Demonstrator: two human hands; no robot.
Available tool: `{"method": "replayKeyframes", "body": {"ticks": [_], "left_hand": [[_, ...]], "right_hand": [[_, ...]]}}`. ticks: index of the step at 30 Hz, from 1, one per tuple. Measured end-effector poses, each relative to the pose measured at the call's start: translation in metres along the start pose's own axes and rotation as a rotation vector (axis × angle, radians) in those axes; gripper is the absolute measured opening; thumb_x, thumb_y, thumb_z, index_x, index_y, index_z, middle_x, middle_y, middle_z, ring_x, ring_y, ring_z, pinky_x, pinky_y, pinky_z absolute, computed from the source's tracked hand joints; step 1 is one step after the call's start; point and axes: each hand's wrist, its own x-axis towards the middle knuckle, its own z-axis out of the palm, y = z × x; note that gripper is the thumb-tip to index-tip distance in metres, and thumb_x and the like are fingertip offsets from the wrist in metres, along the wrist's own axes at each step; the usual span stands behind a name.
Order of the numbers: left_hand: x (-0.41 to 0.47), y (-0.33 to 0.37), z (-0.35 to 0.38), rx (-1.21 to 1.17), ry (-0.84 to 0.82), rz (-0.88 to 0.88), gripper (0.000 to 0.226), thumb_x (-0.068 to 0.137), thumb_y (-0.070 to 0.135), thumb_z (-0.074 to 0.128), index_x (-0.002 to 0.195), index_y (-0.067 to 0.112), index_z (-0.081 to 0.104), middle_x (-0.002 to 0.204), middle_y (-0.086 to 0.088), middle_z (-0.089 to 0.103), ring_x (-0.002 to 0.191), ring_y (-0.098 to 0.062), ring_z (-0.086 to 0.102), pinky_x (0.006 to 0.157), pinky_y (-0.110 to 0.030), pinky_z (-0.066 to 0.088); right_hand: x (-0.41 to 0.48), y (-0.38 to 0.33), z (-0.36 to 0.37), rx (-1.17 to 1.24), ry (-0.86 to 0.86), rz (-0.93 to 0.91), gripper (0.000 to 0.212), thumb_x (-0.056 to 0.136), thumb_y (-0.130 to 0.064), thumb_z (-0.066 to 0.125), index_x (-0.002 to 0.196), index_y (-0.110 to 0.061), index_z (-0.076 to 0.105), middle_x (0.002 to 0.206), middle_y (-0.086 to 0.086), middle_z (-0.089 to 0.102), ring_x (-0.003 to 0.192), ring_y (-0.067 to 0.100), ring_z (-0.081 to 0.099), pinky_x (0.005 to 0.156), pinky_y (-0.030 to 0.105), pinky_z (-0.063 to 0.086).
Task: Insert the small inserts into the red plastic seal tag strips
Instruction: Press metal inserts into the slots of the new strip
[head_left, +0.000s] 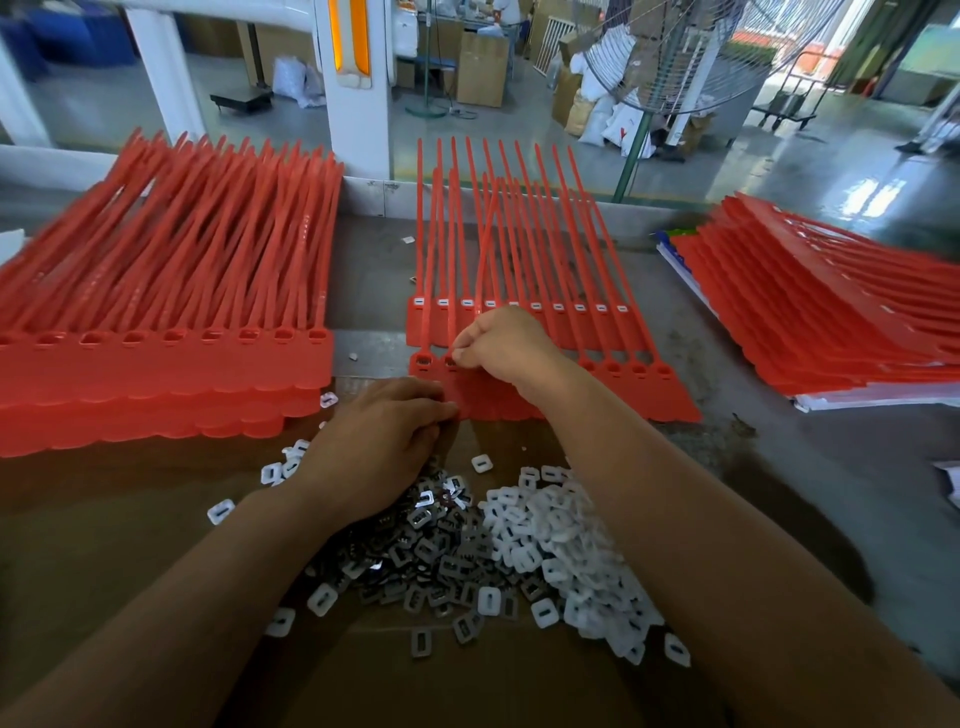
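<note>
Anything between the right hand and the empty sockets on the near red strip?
Nothing visible. The right hand pinches at the second socket from the left on the near strip; the empty sockets at its right end lie uncovered. The left hand sits at the strip's near edge, below them.

No writing, number or brand can be read. A white sack (628, 122) beyond the counter (789, 447) bears red marks too blurred to make out, and the red strips (519, 249) show no legible print.
</note>
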Motion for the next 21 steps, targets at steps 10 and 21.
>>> {"method": "replayKeyframes", "body": {"ticks": [10, 21], "left_hand": [[0.002, -0.002, 0.0, 0.001, -0.025, 0.012, 0.033, 0.092, 0.019, 0.044, 0.121, 0.023, 0.058, 0.135, 0.004, 0.047, 0.124, -0.014, 0.041, 0.103, -0.034, 0.032], [0.005, -0.004, 0.002, -0.033, -0.042, -0.018, 0.031, 0.092, 0.019, 0.046, 0.12, 0.021, 0.059, 0.136, 0.003, 0.046, 0.125, -0.014, 0.04, 0.106, -0.036, 0.03]], "right_hand": [[-0.055, 0.003, -0.014, -0.141, -0.124, -0.261, 0.006, 0.082, -0.019, 0.067, 0.087, -0.022, 0.068, 0.069, -0.022, 0.052, 0.066, -0.009, 0.05, 0.056, 0.005, 0.036], [-0.082, -0.001, 0.0, -0.333, -0.312, -0.309, 0.022, 0.08, -0.012, 0.068, 0.101, -0.016, 0.071, 0.098, -0.005, 0.068, 0.088, 0.008, 0.059, 0.081, 0.024, 0.049]]}}
